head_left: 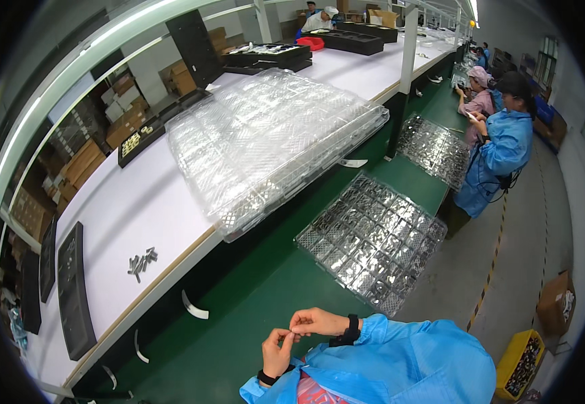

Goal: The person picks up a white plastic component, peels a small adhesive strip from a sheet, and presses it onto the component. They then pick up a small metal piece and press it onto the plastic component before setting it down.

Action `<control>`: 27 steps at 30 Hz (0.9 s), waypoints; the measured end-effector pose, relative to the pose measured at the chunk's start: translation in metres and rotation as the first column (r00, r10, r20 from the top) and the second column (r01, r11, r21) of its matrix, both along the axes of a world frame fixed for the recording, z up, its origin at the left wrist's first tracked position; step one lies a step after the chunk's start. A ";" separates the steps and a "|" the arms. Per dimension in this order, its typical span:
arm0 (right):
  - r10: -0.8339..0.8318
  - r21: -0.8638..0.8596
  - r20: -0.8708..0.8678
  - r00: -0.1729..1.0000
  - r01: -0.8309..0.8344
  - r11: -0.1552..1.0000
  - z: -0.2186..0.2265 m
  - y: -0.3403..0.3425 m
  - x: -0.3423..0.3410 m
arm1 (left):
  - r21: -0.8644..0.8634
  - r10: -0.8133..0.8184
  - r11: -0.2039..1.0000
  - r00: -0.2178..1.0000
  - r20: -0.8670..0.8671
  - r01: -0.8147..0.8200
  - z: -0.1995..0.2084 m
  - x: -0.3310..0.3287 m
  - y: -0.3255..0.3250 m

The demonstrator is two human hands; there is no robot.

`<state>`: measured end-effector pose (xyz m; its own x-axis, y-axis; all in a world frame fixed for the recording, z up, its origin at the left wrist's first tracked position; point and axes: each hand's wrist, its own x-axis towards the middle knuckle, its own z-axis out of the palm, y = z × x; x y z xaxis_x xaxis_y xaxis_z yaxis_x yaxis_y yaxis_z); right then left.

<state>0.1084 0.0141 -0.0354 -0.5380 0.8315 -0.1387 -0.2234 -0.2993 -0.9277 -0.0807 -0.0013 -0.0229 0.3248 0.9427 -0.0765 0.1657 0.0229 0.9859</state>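
Observation:
My left hand [277, 353] and my right hand [320, 322] meet fingertip to fingertip above the near edge of the green work surface [238, 303]. Both are closed in a pinch; whatever lies between the fingertips is too small to make out. Just beyond my right hand lies a clear plastic tray [376, 239] divided into many cells, with shiny pieces in them. On the raised white shelf ahead rests a stack of clear plastic trays [272, 135]. A small pile of grey metal-looking pieces [143, 262] sits on the shelf to the left.
Black trays [77, 289] line the shelf's left end; another holds yellowish pieces [133, 143]. A second filled clear tray [434, 149] lies farther right, near a co-worker in blue [504, 148]. On the floor at lower right stands a yellow bin [521, 363] of small parts.

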 end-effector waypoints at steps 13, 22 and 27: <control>-0.269 -0.013 0.011 0.963 0.269 0.963 -0.038 0.062 0.066 | -0.104 0.025 0.994 0.998 -0.056 -0.030 -0.013 0.036 0.029; -0.849 0.697 0.503 0.161 0.506 0.509 -0.134 0.257 0.239 | -0.156 -0.034 0.988 0.973 -0.228 -0.002 -0.043 0.054 0.054; -0.709 0.738 0.667 -0.230 0.333 0.587 -0.162 0.343 0.314 | -0.165 -0.085 0.986 0.937 -0.338 0.030 -0.041 0.075 0.077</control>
